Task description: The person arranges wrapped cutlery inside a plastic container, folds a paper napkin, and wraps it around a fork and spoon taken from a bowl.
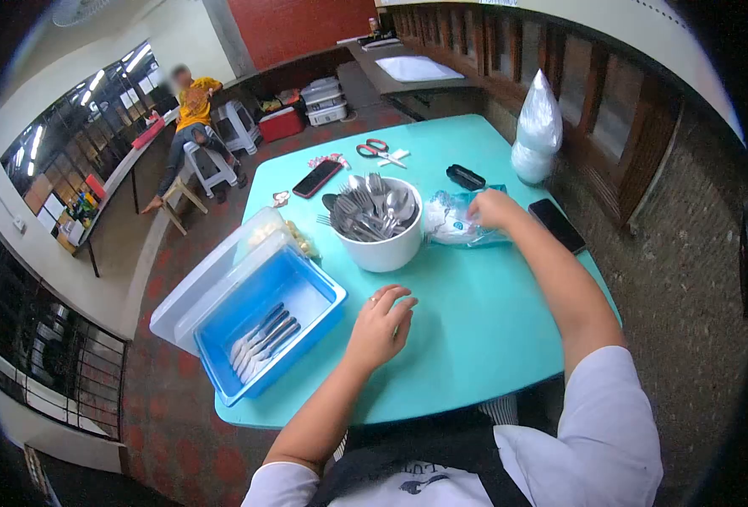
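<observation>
A white bowl point(380, 253) full of forks and spoons point(372, 205) stands mid-table. Left of it lies a blue bin point(331, 294) with its lid point(175, 309) tilted open; several knives point(264, 342) rest inside. My left hand point(382, 325) hovers between bin and bowl, fingers loosely curled and apart, holding nothing. Right of the bowl, my right hand point(494, 209) is on a clear plastic packet point(451, 224) with white contents. Its fingers are pressed together on the packet.
Red scissors point(380, 151), a phone point(317, 178), a black case point(466, 177) and another phone point(557, 226) lie on the turquoise table point(467, 363). A wrapped white cone point(537, 135) stands at the back right. A person point(195, 110) sits far left.
</observation>
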`<state>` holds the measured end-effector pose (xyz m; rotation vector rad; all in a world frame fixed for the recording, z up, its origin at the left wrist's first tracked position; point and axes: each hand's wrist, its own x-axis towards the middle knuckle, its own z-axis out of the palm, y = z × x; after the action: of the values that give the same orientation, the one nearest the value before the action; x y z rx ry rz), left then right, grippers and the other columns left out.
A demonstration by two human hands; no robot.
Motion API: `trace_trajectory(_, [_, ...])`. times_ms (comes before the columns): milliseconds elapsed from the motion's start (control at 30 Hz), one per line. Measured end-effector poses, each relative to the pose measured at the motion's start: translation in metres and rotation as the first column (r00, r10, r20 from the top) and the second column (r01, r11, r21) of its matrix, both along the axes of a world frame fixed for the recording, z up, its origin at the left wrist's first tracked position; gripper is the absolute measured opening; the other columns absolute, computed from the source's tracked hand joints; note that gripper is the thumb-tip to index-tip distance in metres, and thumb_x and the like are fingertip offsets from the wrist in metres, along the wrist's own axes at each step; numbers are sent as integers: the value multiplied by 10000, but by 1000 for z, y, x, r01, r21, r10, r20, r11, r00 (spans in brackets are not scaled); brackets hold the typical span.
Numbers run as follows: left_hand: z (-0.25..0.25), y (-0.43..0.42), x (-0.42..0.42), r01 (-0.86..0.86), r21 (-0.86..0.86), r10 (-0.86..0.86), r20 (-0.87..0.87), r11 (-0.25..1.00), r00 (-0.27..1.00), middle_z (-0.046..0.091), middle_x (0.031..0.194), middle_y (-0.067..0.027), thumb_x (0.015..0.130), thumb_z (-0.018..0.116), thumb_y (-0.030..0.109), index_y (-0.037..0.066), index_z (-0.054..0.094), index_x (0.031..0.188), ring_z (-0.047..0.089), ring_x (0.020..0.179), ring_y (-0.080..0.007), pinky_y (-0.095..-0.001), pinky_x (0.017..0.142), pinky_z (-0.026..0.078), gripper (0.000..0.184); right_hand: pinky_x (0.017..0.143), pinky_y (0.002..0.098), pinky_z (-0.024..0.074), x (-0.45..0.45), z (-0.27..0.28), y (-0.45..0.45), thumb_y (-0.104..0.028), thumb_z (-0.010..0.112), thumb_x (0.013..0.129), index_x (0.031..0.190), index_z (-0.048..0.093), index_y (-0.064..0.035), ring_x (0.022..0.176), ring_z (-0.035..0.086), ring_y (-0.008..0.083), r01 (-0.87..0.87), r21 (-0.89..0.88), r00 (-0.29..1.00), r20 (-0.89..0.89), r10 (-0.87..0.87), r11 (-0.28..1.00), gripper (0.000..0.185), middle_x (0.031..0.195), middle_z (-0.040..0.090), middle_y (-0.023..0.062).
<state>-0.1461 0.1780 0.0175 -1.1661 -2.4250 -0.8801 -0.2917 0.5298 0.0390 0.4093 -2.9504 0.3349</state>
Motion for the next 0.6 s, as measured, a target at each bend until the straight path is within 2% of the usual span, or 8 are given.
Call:
trace_trajectory(33, [-8,1,-1,33,-3,-33,99,999,995,462,1402,-185,851,679,166,104,573,1263,393,1342,-419,-554,1057,368,430,738,458,550,3,2,-3,-155,686,715,808,753,-130,828,687,333,-4,58,1000,0,4,998,117,850,712,142])
trace_trajectory(133, [-26,21,12,-195,-274,202,-1,942,979,347,1498,-211,915,604,408,128,421,1435,279,1415,-418,-633,1104,261,618,729,463,547,2,3,-15,-168,657,741,801,742,-119,826,683,337,-3,231,1000,-10,5,973,115,860,709,144])
trace_trajectory(233, [-29,24,10,-50,-479,130,135,877,982,246,1557,-212,924,499,576,165,283,1519,191,1457,-402,-677,1122,155,755,717,468,543,4,5,-19,-170,629,762,796,734,-113,824,680,340,-9,309,999,-30,19,951,124,873,705,152])
trace_trajectory(367, [-32,21,2,-34,-425,106,148,904,983,263,1551,-211,916,519,567,166,333,1501,219,1450,-396,-670,1123,161,732,733,460,540,3,4,-19,-170,639,756,818,728,-113,834,676,347,58,299,998,-14,-56,953,123,882,700,149])
trace_trajectory(467, [-31,22,7,-36,-426,123,178,904,976,276,1548,-207,915,521,569,175,355,1494,247,1440,-396,-662,1127,162,720,764,449,537,13,12,-21,-162,647,755,854,726,-121,852,675,337,11,217,999,-53,1,976,132,882,702,127])
trace_trajectory(567, [-35,20,4,-28,-425,116,182,905,976,280,1548,-203,918,520,563,177,357,1492,244,1443,-392,-663,1128,155,710,771,450,528,7,-3,-17,-143,644,752,899,722,-130,860,670,332,-81,197,974,-191,119,977,167,904,702,119])
trace_trajectory(600, [-36,18,4,-30,-412,114,182,911,977,280,1547,-204,918,523,562,175,361,1489,242,1444,-392,-664,1127,155,708,761,452,526,4,-1,-20,-138,640,753,894,723,-131,853,667,335,-86,185,985,-132,111,979,164,902,701,123])
